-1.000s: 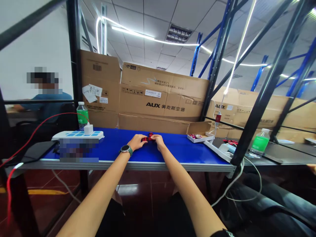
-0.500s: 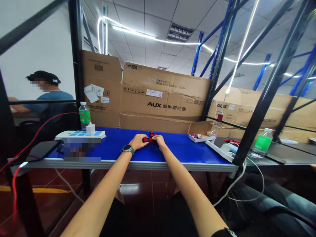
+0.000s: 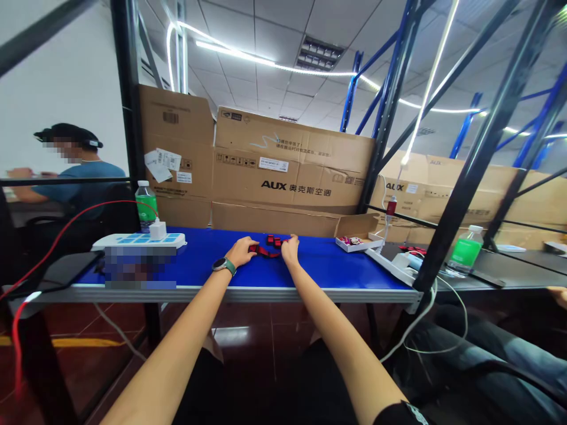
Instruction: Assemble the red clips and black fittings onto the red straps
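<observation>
Parting of the two hands over a red fabric strap: the left hand [image 3: 241, 251] and the right hand [image 3: 290, 250], bunched close together around the red item a moment earlier, now stand a narrow gap apart at the 12 o'clock position on the blue-topped workbench [image 3: 310, 271]. The red strap [image 3: 262, 251] now shows as a thin, drawn-out length, its left end under the curled fingers of the left hand and its right end reaching toward the right hand. The left hand appears to hold it lightly against the bench; whether the right hand grips it or only touches it cannot be told. Small red pieces [image 3: 273, 241] now lie apart from the strap, just beyond it, at 12 o'clock from the gap between the hands. A wristwatch [image 3: 224, 266] sits on the left wrist. At 10 o'clock stand a white power strip [image 3: 137, 239] with a plugged-in charger [image 3: 157, 231] and a bottle with a green label [image 3: 146, 206]. An open cardboard tray [image 3: 354, 243] holding small red-and-white items lies at 2 o'clock. Large AUX cartons [image 3: 287, 171] stand behind the bench, and a seated person [image 3: 75, 171] in a blue shirt works apart at 10 o'clock.
</observation>
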`<state>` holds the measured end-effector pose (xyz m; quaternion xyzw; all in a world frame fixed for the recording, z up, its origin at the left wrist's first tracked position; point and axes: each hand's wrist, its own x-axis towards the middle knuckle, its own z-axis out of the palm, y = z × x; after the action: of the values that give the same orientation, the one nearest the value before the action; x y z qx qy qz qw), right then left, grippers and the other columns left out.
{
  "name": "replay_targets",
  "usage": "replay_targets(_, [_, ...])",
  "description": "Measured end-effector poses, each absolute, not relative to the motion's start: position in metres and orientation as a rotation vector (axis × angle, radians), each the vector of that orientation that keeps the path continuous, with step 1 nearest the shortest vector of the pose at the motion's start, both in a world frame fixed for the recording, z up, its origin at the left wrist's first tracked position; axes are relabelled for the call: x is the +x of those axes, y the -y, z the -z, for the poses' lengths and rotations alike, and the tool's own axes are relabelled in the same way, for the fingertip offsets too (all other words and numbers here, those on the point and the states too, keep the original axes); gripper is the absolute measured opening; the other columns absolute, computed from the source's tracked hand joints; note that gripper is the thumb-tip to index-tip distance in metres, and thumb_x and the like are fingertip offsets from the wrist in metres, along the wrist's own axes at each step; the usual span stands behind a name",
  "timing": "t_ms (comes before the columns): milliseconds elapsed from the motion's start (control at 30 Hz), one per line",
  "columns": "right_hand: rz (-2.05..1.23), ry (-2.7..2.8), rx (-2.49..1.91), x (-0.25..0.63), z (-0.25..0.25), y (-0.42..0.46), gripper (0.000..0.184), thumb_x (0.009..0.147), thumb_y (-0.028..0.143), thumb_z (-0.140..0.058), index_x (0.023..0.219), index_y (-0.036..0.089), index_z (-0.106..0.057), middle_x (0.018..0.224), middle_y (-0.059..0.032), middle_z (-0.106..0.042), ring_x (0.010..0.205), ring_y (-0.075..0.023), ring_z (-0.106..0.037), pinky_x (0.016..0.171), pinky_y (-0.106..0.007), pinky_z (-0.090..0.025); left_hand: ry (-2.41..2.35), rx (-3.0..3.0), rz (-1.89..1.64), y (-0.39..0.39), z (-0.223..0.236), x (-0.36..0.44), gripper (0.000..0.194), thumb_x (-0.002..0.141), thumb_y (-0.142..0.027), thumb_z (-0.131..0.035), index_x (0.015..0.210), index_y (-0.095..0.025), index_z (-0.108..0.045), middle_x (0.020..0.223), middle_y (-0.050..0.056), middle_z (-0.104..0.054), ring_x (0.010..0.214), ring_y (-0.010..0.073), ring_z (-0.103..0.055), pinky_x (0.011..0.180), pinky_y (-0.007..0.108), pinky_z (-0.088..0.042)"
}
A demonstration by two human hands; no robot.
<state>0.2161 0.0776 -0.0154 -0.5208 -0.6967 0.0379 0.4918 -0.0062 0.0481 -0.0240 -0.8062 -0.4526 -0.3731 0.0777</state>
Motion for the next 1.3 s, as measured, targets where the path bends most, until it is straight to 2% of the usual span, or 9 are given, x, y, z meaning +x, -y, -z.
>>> replay_targets(100, [0.08,1.774,-1.312,0.206,0.013,-0.055,0.049,0.085,0.022,-0.05,0.134,0.02,-0.053,0.132,-0.0171,-0.056,0.122,-0.0308,-0.05,0.101,-0.046,-0.039,1.357,-2.41,1.157,-0.047,0.023,-0.007,0.042,0.077,-0.016,-0.063,0.118,-0.016,-0.074,0.1,0.011,-0.071,0.093,0.0233,-0.067,0.092,0.035,-0.052])
replay_targets(233, [0.287,2.238,-1.112,0.189,0.015,-0.032,0.041,0.088,0.036,-0.062,0.129,0.027,-0.057,0.13,-0.0107,-0.062,0.132,-0.0307,-0.04,0.114,-0.06,-0.015,1.394,-2.41,1.195,-0.042,0.018,-0.006,0.041,0.078,-0.017,-0.057,0.115,-0.016,-0.075,0.101,0.01,-0.072,0.094,0.0231,-0.067,0.094,0.035,-0.052])
replay_targets(333, [0.37,2.264,-1.051,0.184,0.016,-0.03,0.041,0.09,0.036,-0.064,0.129,0.024,-0.057,0.125,-0.0117,-0.066,0.131,-0.0287,-0.043,0.116,-0.061,-0.005,1.355,-2.449,1.216,-0.038,0.015,-0.003,0.037,0.079,-0.016,-0.056,0.11,-0.016,-0.076,0.102,0.01,-0.074,0.095,0.0227,-0.068,0.093,0.034,-0.053])
replay_targets(500, [0.165,2.186,-1.114,0.186,0.013,-0.041,0.031,0.089,0.03,-0.067,0.119,0.022,-0.062,0.118,-0.0092,-0.07,0.118,-0.0254,-0.057,0.111,-0.051,-0.025,1.319,-2.517,1.372,-0.035,0.014,0.002,0.031,0.078,-0.02,-0.059,0.106,-0.017,-0.074,0.105,0.008,-0.076,0.095,0.0212,-0.07,0.091,0.032,-0.054])
replay_targets(667, [0.043,2.175,-1.088,0.186,0.013,-0.045,0.025,0.082,0.029,-0.073,0.104,0.019,-0.068,0.104,-0.0095,-0.072,0.099,-0.0238,-0.066,0.088,-0.033,-0.043,1.443,-2.508,1.524,-0.037,0.016,0.002,0.027,0.074,-0.019,-0.062,0.1,-0.016,-0.07,0.092,0.005,-0.076,0.075,0.0166,-0.069,0.073,0.027,-0.055])
replay_targets(767, [0.003,2.15,-1.067,0.186,0.014,-0.046,0.023,0.08,0.032,-0.074,0.098,0.019,-0.069,0.096,-0.0086,-0.073,0.091,-0.0223,-0.066,0.078,-0.029,-0.044,1.488,-2.483,1.563,-0.039,0.016,0.0,0.025,0.073,-0.018,-0.061,0.095,-0.018,-0.071,0.089,0.003,-0.075,0.075,0.0164,-0.069,0.073,0.026,-0.055])
replay_targets(967, [-0.083,2.091,-1.079,0.192,0.017,-0.052,0.027,0.075,0.034,-0.08,0.095,0.019,-0.069,0.093,-0.0057,-0.072,0.086,-0.0205,-0.066,0.077,-0.028,-0.045,1.59,-2.198,1.623,-0.043,0.012,-0.008,0.024,0.075,-0.016,-0.057,0.096,-0.019,-0.07,0.087,0.004,-0.073,0.078,0.0181,-0.067,0.079,0.029,-0.053])
replay_targets(1133, [-0.144,2.076,-1.147,0.193,0.022,-0.06,0.025,0.074,0.028,-0.083,0.092,0.018,-0.069,0.088,-0.0055,-0.072,0.084,-0.0205,-0.065,0.077,-0.029,-0.045,1.893,-1.656,1.677,-0.038,0.011,-0.018,0.026,0.076,-0.008,-0.055,0.098,-0.017,-0.066,0.096,0.011,-0.067,0.094,0.0259,-0.066,0.088,0.037,-0.05])
replay_targets(1300, [-0.138,2.119,-1.192,0.191,0.026,-0.065,0.026,0.075,0.02,-0.082,0.097,0.017,-0.068,0.097,-0.008,-0.071,0.092,-0.0219,-0.065,0.082,-0.03,-0.046,2.104,-1.332,1.728,-0.028,0.009,-0.019,0.037,0.076,-0.006,-0.059,0.112,-0.016,-0.06,0.112,0.015,-0.055,0.088,0.0269,-0.065,0.084,0.043,-0.051])
